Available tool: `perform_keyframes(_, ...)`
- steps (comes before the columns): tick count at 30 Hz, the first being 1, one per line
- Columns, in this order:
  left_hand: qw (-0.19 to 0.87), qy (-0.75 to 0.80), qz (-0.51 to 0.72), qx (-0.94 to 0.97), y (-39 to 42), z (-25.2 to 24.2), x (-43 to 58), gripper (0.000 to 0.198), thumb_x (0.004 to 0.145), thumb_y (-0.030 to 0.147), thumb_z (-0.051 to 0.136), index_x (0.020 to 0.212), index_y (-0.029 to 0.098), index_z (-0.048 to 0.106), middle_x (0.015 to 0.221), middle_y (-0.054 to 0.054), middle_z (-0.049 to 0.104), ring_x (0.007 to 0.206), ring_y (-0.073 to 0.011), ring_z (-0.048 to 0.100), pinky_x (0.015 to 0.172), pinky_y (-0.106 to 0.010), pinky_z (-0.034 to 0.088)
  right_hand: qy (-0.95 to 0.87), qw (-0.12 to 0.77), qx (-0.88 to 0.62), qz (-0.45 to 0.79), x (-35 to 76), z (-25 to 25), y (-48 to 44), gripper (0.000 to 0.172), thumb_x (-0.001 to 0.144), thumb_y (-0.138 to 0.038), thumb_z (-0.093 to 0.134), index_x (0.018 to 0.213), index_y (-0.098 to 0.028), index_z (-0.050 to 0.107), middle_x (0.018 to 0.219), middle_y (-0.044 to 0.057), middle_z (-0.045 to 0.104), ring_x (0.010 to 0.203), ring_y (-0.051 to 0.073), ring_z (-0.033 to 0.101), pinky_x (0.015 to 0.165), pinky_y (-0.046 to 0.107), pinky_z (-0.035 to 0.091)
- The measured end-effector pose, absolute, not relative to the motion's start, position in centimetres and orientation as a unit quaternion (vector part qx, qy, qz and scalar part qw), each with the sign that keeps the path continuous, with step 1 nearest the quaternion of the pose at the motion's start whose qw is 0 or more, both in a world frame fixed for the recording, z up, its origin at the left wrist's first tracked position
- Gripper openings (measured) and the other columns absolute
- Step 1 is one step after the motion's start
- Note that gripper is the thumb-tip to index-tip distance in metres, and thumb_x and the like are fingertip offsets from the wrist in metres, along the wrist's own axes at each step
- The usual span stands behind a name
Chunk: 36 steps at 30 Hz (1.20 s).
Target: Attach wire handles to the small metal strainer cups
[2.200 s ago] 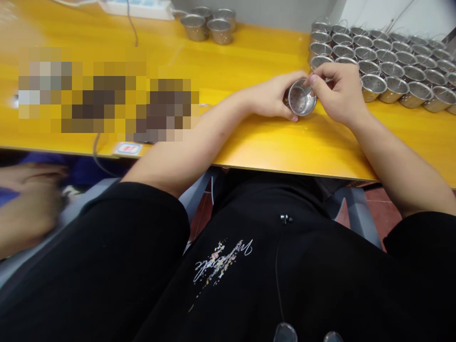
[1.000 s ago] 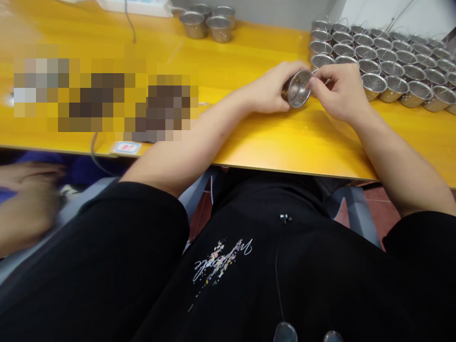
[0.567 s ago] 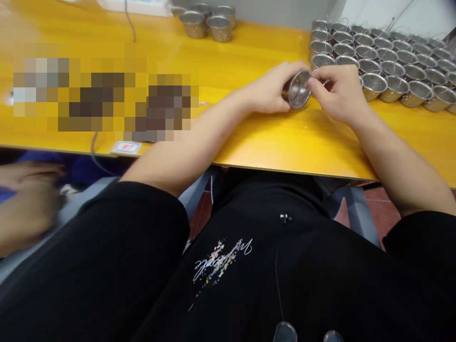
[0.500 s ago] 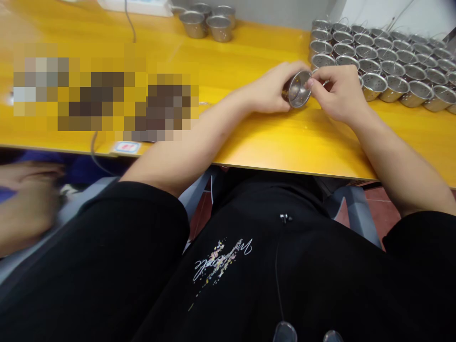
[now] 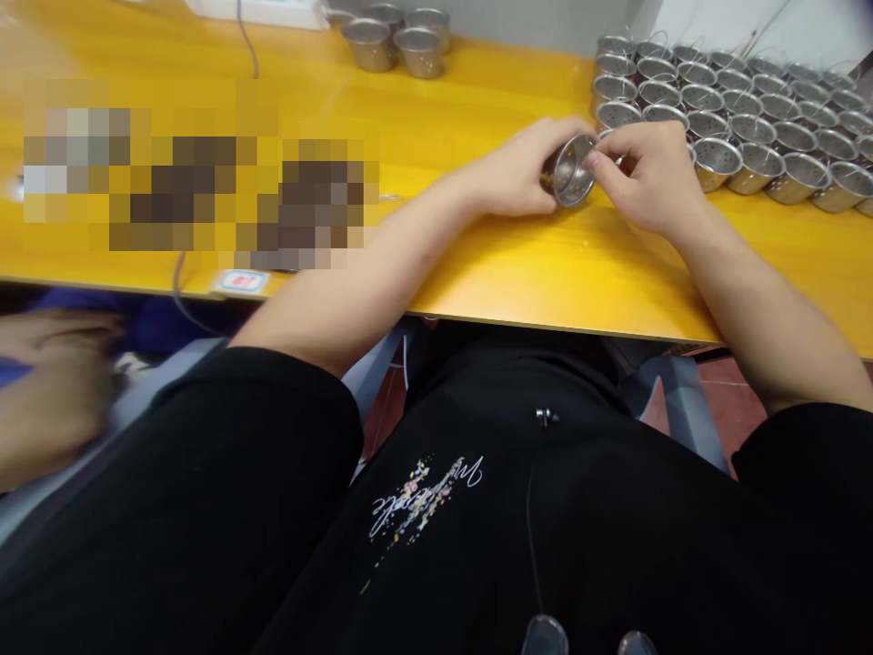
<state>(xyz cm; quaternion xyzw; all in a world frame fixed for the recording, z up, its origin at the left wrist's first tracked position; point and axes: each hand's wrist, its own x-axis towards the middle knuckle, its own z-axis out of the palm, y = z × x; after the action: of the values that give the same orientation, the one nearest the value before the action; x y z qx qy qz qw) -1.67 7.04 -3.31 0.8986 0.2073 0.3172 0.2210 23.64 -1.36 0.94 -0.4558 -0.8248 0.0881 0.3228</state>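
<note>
A small perforated metal cup (image 5: pixel 575 173) is tilted on its side above the yellow table, its mouth turned toward me. My left hand (image 5: pixel 532 168) is wrapped around the cup's outside from the left. At the right edge of its rim, my right hand (image 5: pixel 645 173) has thumb and forefinger pinched together. Whatever lies between those fingertips is too small to make out. Just beyond my right hand stand many similar metal cups (image 5: pixel 717 159) in rows, several with thin wire handles.
Several more metal cups (image 5: pixel 419 55) stand at the back of the yellow table (image 5: pixel 491 264). A grey cable (image 5: pixel 249 41) runs near a white object (image 5: pixel 263 11). Pixelation hides things on the left. Another person's arm (image 5: pixel 55 391) shows at the lower left, below the table edge.
Almost nothing differs. Both hands stay at the cup in the same pose, and the view has shifted very slightly.
</note>
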Motion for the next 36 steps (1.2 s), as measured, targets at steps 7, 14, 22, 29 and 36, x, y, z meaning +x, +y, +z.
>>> perform_keyframes(7,0.226,0.208,0.33,0.892,7.52,-3.76,-1.58,0.072,0.075,0.056,0.085,0.146,0.048,0.076,0.157,0.008,0.089,0.132,-0.035,0.075,0.119,-0.063,0.061,-0.824,0.324,-0.455,0.092,23.65,1.09,-1.29,0.038,0.109,-0.067,0.076,0.081,-0.042,0.075,0.087,0.008,0.08,0.088,0.035,0.06,0.096,0.058,0.048)
perform_keyframes(14,0.249,0.198,0.322,0.892,7.34,-3.71,-1.78,0.084,0.075,0.069,0.08,0.157,0.052,0.081,0.133,0.005,0.095,0.141,-0.0428,0.073,0.123,-0.07,0.055,-0.824,0.321,-0.462,0.073,23.52,1.15,-1.46,0.04,0.111,-0.067,0.073,0.081,-0.04,0.073,0.091,0.006,0.086,0.087,0.032,0.061,0.094,0.057,0.053)
perform_keyframes(22,0.252,0.207,0.304,0.895,7.63,-3.65,-1.81,0.082,0.078,0.076,0.074,0.157,0.055,0.077,0.146,0.01,0.092,0.137,-0.0393,0.072,0.121,-0.069,0.052,-0.811,0.328,-0.474,0.097,23.43,0.88,-1.55,0.041,0.106,-0.069,0.081,0.078,-0.04,0.072,0.079,0.004,0.078,0.084,0.032,0.055,0.091,0.057,0.053)
perform_keyframes(29,0.238,0.212,0.309,0.896,7.3,-3.61,-1.77,0.084,0.074,0.072,0.074,0.155,0.053,0.078,0.147,0.008,0.092,0.136,-0.0413,0.073,0.118,-0.069,0.054,-0.811,0.328,-0.471,0.113,23.19,0.88,-1.66,0.039,0.109,-0.06,0.076,0.077,-0.038,0.068,0.082,0.003,0.075,0.085,0.03,0.054,0.09,0.054,0.047)
perform_keyframes(36,0.222,0.227,0.316,0.894,7.03,-3.82,-1.45,0.083,0.079,0.068,0.08,0.158,0.044,0.075,0.157,0.005,0.089,0.135,-0.0375,0.07,0.122,-0.064,0.054,-0.82,0.315,-0.444,0.178,23.04,0.36,-1.54,0.052,0.111,-0.08,0.077,0.082,-0.037,0.073,0.068,0.003,0.07,0.082,0.03,0.066,0.087,0.051,0.052)
